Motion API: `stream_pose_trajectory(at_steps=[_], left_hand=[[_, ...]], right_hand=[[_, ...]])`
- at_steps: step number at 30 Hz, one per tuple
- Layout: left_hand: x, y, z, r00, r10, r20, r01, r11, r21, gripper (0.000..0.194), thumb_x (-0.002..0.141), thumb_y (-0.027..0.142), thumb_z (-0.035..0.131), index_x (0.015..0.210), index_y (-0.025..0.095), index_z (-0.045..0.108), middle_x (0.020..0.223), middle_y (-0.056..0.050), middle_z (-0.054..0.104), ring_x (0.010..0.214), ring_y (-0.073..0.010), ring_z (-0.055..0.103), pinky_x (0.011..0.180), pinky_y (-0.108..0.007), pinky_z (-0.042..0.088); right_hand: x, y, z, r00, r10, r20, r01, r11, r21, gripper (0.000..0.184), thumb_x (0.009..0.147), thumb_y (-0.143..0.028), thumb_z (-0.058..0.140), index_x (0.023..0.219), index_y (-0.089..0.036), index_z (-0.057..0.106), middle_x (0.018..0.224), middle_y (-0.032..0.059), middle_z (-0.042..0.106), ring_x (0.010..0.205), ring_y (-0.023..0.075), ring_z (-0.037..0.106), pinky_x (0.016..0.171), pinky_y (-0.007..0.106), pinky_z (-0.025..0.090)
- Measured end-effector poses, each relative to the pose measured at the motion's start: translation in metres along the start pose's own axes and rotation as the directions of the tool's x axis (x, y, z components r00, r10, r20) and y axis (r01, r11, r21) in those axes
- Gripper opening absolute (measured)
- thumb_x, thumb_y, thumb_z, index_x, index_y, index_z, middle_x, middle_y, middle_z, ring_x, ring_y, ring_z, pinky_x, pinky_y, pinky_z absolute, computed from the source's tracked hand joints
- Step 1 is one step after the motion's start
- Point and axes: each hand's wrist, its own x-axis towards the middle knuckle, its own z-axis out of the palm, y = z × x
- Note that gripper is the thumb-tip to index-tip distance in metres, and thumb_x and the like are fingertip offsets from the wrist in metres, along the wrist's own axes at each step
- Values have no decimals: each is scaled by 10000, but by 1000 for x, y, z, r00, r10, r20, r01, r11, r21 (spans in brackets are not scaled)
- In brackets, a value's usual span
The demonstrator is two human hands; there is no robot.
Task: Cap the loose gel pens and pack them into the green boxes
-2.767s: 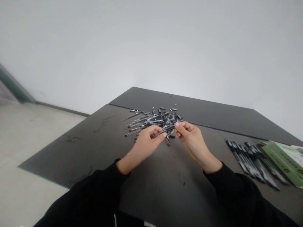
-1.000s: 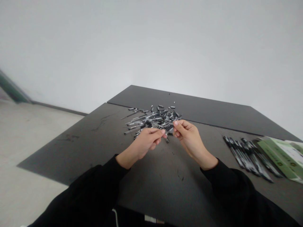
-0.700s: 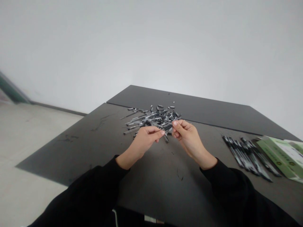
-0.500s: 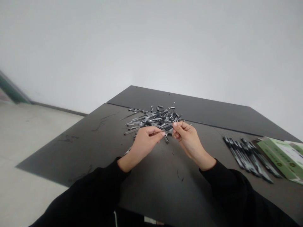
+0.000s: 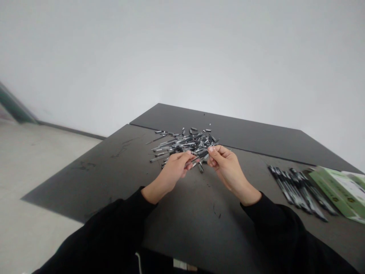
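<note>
My left hand (image 5: pixel 173 169) and my right hand (image 5: pixel 226 165) meet just in front of a loose heap of black and clear pens and pen parts (image 5: pixel 185 146). Between them a slim black pen (image 5: pixel 199 156) slants across, pinched by the fingertips of both hands. Small pieces in my grip are partly hidden by my fingers. The heap lies directly beyond my hands, and my left fingers overlap its near edge. Black sleeves (image 5: pixel 273 217) cover both my forearms.
The heap rests on a dark scuffed tabletop (image 5: pixel 94 182) made of two joined panels. On the right lies a row of black pens (image 5: pixel 296 192) beside green and white packaging (image 5: pixel 339 192). A pale floor (image 5: pixel 42 182) lies to the left, and a white wall stands behind.
My left hand has curled in and shifted slightly left, and the black pen now shows between my hands. The right hand has barely moved, and the heap looks unchanged.
</note>
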Motion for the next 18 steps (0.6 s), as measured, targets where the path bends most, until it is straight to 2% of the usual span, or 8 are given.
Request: stream_pose_trajectory(at_steps=[3, 6, 8, 10, 12, 18], left_hand=[[1, 0, -2, 1000, 19, -11, -19, 1000, 2, 350, 867, 442, 616, 658, 165, 566, 544, 64, 406, 433, -56, 278, 434, -226, 169], [0, 2, -3, 999, 41, -8, -41, 998, -42, 297, 810, 422, 714, 726, 166, 589, 566, 74, 413, 448, -52, 294, 433, -207, 196], [-2, 4, -4, 997, -31, 68, 38, 994, -104, 321, 825, 466, 706, 787, 163, 607, 609, 71, 438, 446, -41, 261, 429, -198, 178], [-3, 4, -5, 970, -134, 205, 164, 976, -141, 400, 881, 544, 619, 813, 150, 627, 628, 58, 460, 433, -32, 200, 426, -201, 133], [-3, 3, -6, 944, -165, 285, 210, 968, -135, 458, 906, 571, 568, 832, 130, 665, 613, 51, 462, 425, -31, 176, 429, -213, 106], [1, -2, -8, 986, -9, 169, 26, 995, -98, 411, 770, 524, 749, 800, 115, 714, 603, 68, 404, 443, -25, 241, 450, -234, 123]], right_hand=[[0, -1, 0, 1000, -3, 6, 3, 1000, -1, 422, 699, -510, 879, 672, -197, 597, 530, -73, 462, 495, 74, 395, 512, 243, 357], [0, -3, 0, 1000, -4, 5, 3, 1000, 25, 409, 684, -493, 893, 677, -190, 619, 527, -78, 454, 493, 66, 382, 511, 235, 353], [-1, -4, 0, 1000, -1, 8, 1, 1000, 29, 399, 682, -485, 896, 679, -186, 631, 524, -78, 452, 493, 63, 379, 510, 231, 344], [-1, -4, 0, 1000, -1, 13, 1, 1000, 19, 394, 690, -484, 891, 681, -185, 635, 529, -75, 457, 496, 64, 378, 510, 234, 339], [-1, -4, 0, 1000, -2, 18, 2, 1000, 2, 394, 696, -486, 886, 678, -187, 630, 534, -73, 456, 499, 67, 377, 509, 240, 334], [-1, -4, -1, 1000, 3, 3, -3, 1000, -19, 414, 669, -513, 891, 668, -191, 631, 530, -71, 453, 496, 71, 366, 507, 249, 321]])
